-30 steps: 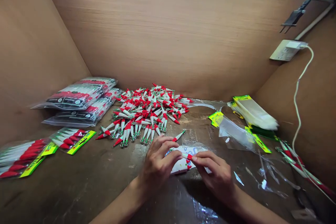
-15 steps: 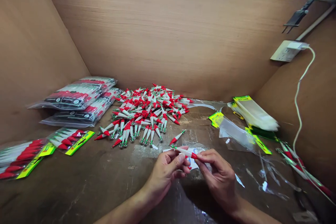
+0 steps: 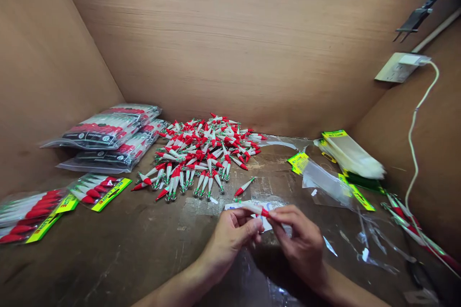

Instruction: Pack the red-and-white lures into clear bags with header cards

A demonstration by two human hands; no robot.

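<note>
My left hand [image 3: 230, 237] and my right hand [image 3: 300, 242] meet low in the middle of the view. Between their fingertips they pinch one small red-and-white lure [image 3: 254, 208], its red tip toward the right hand. Just behind the lure lies a white sticker sheet [image 3: 268, 207] on the table. One lone lure [image 3: 244, 186] lies a little beyond the hands. Farther back sits a big pile of red-and-white lures [image 3: 201, 153].
Filled clear bags [image 3: 108, 129] are stacked at the left, with packs carrying yellow labels [image 3: 97, 192] nearer me. Empty yellow-topped bags [image 3: 347, 153] lie at the right by more lures [image 3: 414, 228]. A wall socket [image 3: 398, 67] with a white cable sits on the right cardboard wall.
Both hands lifted a lure off the sticker sheet and now hold it between their fingertips, slightly nearer to me. The camera view shifted a little.
</note>
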